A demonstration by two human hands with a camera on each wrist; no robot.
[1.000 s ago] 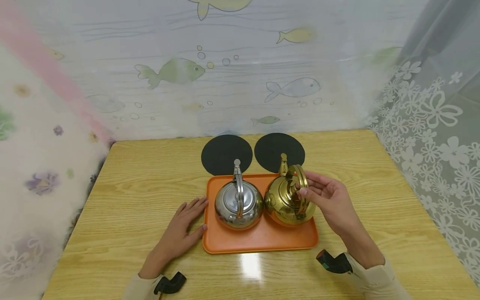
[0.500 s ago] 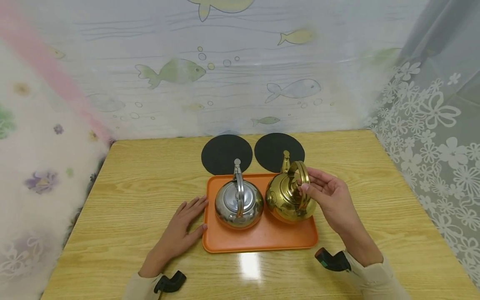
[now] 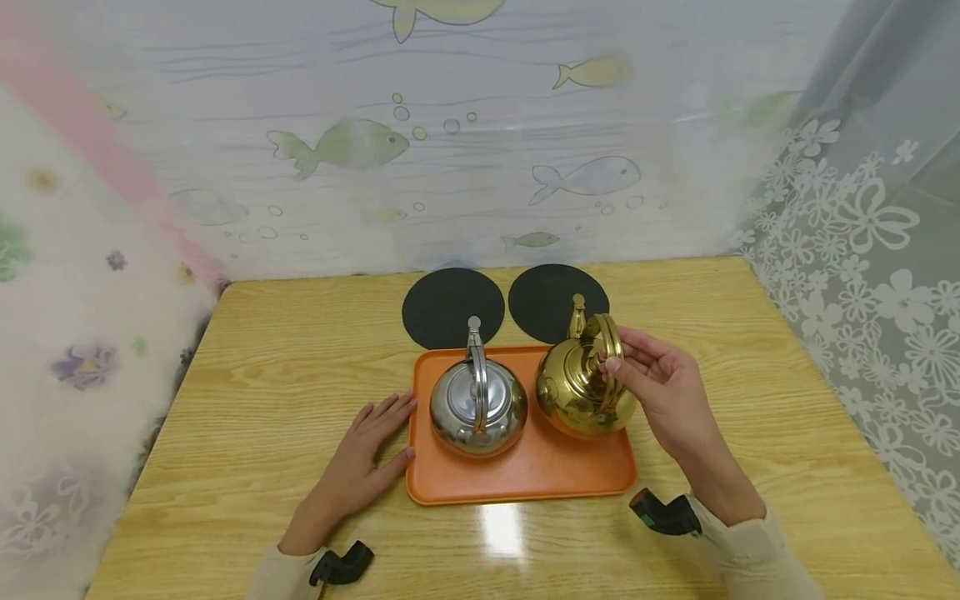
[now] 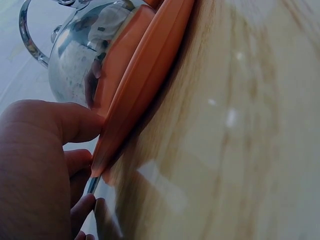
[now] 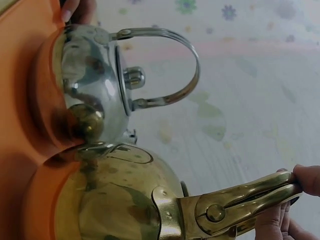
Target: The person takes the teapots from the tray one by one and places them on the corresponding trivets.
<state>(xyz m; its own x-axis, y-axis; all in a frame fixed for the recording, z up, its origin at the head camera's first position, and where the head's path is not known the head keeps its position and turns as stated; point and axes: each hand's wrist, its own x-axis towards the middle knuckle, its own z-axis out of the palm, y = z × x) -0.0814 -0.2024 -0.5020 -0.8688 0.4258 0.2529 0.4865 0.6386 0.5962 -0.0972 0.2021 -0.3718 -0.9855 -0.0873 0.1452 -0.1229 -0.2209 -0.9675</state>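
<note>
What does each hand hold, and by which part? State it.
The right hand pinches the gold kettle by its handle. The left hand holds nothing; it rests flat against the orange tray.

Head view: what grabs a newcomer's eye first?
Two shiny round metal kettles side by side on a flat orange plastic tray at the middle of the wooden table: a silver steel kettle on the left, a gold brass-coloured kettle on the right. The right hand pinches the gold kettle's handle; the left hand lies flat against the tray's left edge. Two round black mats lie just behind the tray.
</note>
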